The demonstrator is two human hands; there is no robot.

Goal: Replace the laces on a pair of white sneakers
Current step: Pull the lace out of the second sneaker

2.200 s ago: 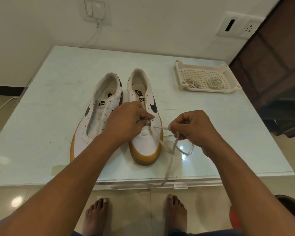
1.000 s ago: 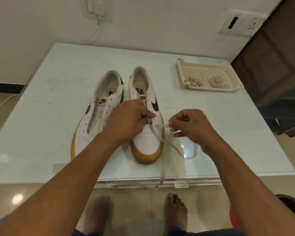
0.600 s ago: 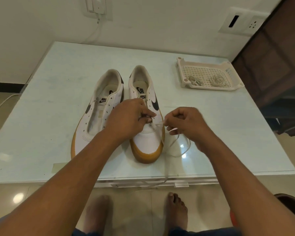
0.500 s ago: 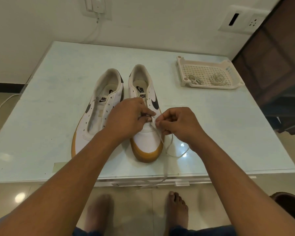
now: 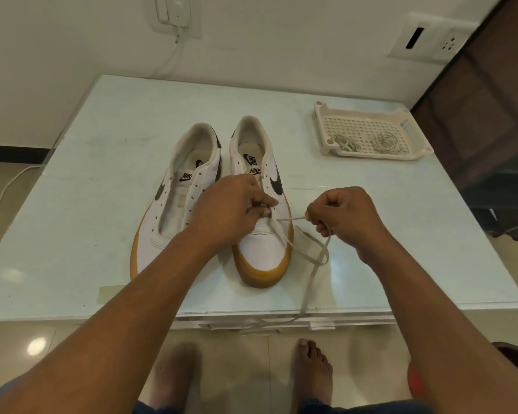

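- Pale glossy desk [image 5: 87, 219] stretches wide either side of the white leather, gum-soled sneaker [image 5: 263, 252]; its toe nears the front edge.
- Long axis front-to-back, toe toward the person.
- Left hand [image 5: 228, 210] fingers pinch its eyelet flap; right hand [image 5: 344, 216] fingers grip the flat beige lace [image 5: 290, 218] just right of it.

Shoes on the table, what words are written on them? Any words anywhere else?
"NIKE" on the left shoe's tongue label.
"NIKE" on the right shoe's tongue label.
"NIKE" on the right shoe's insole, sideways.
Nothing readable on the tray or wall sockets.
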